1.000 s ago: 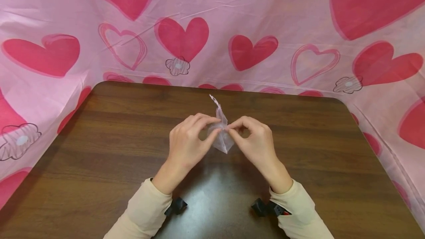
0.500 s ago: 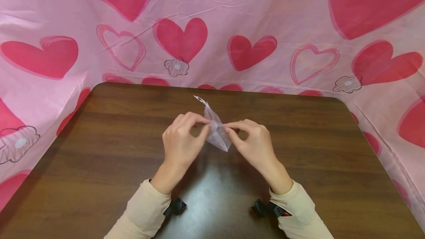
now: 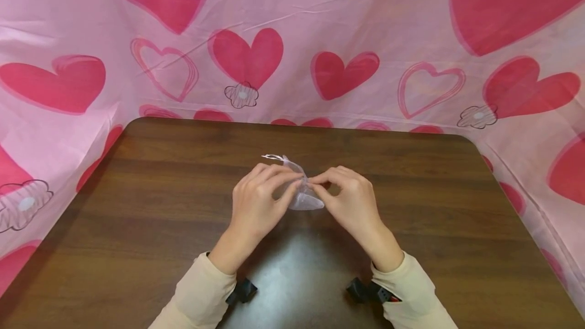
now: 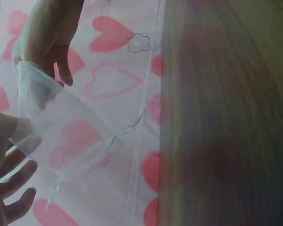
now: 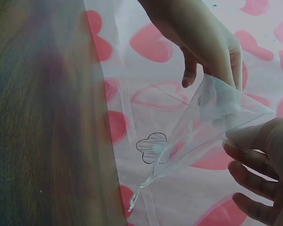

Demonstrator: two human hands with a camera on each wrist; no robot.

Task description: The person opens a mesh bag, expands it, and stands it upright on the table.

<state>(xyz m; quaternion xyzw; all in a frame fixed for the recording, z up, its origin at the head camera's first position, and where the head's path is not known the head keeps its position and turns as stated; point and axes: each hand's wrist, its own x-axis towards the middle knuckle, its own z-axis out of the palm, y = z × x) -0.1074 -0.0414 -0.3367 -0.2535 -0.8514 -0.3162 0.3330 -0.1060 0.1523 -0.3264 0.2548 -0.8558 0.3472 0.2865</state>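
A sheer pale lilac drawstring pouch is held above the table between my two hands in the head view. My left hand pinches its left side between thumb and index finger. The right hand pinches the opposite side the same way, the fingertips of both close together. White drawstring loops stick out to the far left of the pouch. In the left wrist view the thin mesh spans both hands, its gathered neck slanting away. The right wrist view shows the see-through mesh with no contents visible.
A dark wood-grain table lies under the hands. Pink cloth printed with red hearts hangs behind it and at both sides. Black wrist cameras sit at the beige sleeves.
My hands first spread a little apart, then came together again. The pouch has turned and folded, its drawstring end swinging left and lower. Both hands keep their pinch.
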